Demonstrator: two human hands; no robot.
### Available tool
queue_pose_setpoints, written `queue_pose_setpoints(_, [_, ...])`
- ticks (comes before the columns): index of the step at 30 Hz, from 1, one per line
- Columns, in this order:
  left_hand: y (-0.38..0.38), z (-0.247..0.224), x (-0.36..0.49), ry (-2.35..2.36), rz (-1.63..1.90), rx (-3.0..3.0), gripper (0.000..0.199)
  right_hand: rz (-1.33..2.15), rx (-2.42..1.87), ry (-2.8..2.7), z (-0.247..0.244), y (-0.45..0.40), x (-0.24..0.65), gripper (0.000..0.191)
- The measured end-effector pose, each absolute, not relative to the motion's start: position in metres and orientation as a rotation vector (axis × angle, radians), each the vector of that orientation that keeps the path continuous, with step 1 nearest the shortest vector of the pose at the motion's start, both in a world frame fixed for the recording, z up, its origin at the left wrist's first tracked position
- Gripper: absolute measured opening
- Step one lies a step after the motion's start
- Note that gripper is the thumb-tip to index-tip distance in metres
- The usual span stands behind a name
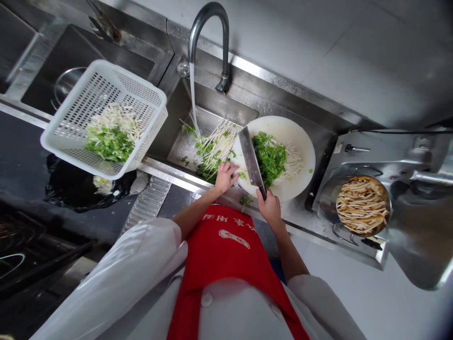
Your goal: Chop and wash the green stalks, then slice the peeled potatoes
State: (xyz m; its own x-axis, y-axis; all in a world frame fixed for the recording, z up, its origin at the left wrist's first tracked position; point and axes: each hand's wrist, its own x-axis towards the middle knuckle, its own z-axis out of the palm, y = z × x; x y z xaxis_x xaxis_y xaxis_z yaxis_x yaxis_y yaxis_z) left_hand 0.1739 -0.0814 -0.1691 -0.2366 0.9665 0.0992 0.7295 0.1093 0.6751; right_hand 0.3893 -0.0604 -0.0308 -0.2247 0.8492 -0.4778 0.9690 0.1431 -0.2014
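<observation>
My right hand (270, 208) is wrapped round the handle of a cleaver (251, 158), whose wide blade lies across a round white cutting board (299, 134). Chopped leafy greens (269, 158) and pale cut stems (293, 163) are heaped just right of the blade. At the board's left edge is my left hand (225, 177), its fingers apart and holding nothing that I can see. Beyond it, long white-stemmed greens (220, 141) lie in the sink (179, 125), partly hidden by the board and the hand.
Water runs from a curved faucet (226, 42) into the sink. To the left, a white perforated basket (67, 127) holds chopped stems and greens. A black plastic bag (63, 189) sits below it. On the right, a metal pot (327, 200) contains brown strips.
</observation>
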Motion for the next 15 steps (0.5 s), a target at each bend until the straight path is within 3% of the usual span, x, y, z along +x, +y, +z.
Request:
queue_pose_setpoints(10, [-0.043, -0.152, 0.182, 1.824, 0.788, 1.825, 0.018, -0.75, 2.1, 2.191, -0.034, -0.058, 0.431, 0.058])
queue_pose_setpoints(15, [-0.062, -0.127, 0.144, 1.77, 1.277, 1.379, 0.023, -0.749, 2.159, 2.169, -0.034, -0.066, 0.444, 0.064])
